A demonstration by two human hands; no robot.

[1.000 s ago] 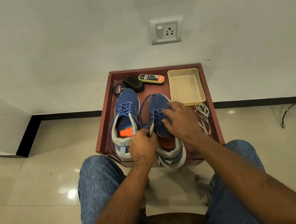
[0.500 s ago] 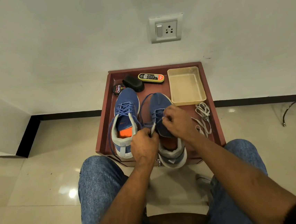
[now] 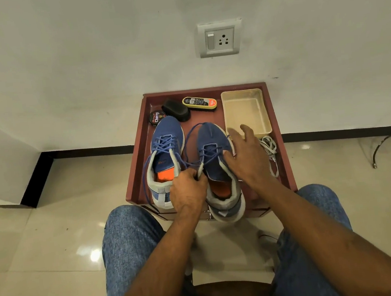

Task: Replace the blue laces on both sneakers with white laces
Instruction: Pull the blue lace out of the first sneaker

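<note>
Head view: left hand (image 3: pixel 187 191) is curled tight around the grey collar edge of the right-side sneaker (image 3: pixel 218 167), apparently also catching blue lace (image 3: pixel 210 154) there; exact pinch is hidden by the knuckles. Right hand (image 3: pixel 245 157) is spread, fingers straight, holding nothing, hovering over that sneaker's outer side with the thumb near the eyelets. This sneaker's lace is partly loosened, one long loop arcing round the toe. Left-side sneaker (image 3: pixel 165 155) sits just beside it, fully laced in blue, a loose end trailing down its outer side. Both sit in a maroon tray (image 3: pixel 136 177) on the floor against the wall, heels toward the person. White laces (image 3: pixel 269 148) lie bundled at the tray's right, just beside the right hand. At the back: cream plastic tub (image 3: pixel 246 112), yellow shoe-shine sponge (image 3: pixel 199 102), black brush (image 3: pixel 176 110), Cherry polish tin (image 3: pixel 156 117).
</note>
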